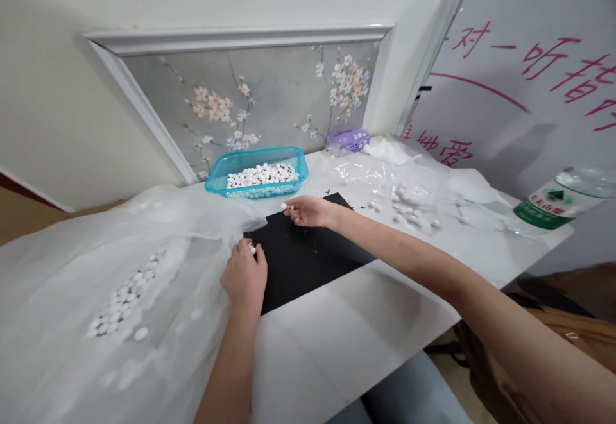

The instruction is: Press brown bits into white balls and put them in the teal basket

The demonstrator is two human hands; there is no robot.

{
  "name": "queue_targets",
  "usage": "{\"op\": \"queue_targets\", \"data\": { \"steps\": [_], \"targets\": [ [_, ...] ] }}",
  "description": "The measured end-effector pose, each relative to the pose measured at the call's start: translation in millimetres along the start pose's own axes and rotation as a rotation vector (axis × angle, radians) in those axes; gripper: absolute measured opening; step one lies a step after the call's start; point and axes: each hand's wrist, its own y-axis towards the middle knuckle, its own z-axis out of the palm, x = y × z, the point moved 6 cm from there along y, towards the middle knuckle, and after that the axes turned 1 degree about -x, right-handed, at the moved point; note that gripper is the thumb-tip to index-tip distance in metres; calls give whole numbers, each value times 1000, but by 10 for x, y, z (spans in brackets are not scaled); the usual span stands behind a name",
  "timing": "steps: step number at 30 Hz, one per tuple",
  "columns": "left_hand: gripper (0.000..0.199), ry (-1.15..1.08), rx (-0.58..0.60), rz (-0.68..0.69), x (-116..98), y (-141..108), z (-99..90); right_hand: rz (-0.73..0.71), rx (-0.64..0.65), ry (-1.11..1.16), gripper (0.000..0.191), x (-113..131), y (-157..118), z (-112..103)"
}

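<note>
My right hand [308, 211] is closed in a pinch on a small white ball [283, 206] above the far edge of a black mat [303, 251]. At the mat's left edge, my left hand [247, 270] curls its fingers round another white ball [253, 249]. Behind both hands stands a turquoise basket [304, 174] filled with white balls [262, 175] that show some dark red bits. A few tiny dark bits lie on the mat and just beyond it.
A translucent bag [192, 270] with many white balls covers the left side. On the right, clear plastic [366, 170] and loose white pieces [414, 212] lie on the white table [337, 334]. A purple packet [349, 140] sits at the wall; a bottle [553, 203] is far right.
</note>
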Motion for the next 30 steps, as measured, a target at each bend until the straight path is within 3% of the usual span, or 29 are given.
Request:
{"op": "queue_targets", "data": {
  "steps": [8, 18, 23, 27, 30],
  "targets": [
    [29, 1, -9, -19, 19, 6, 9, 15, -31, 252, 25, -68, -273, -162],
    [30, -4, -45, 29, -14, 17, 0, 88, 12, -5, 11, -298, -185, -78],
    [31, -1, -51, 19, -16, 14, -7, 121, 58, -40, 27, -343, -227, -22],
    [31, 0, -50, -11, -5, 11, -28, 33, 31, -103, 26, -115, -191, 21],
    [31, -7, -33, -27, 9, 15, -31, -155, -38, -127, 24, 357, -52, 79]
  ]
}}
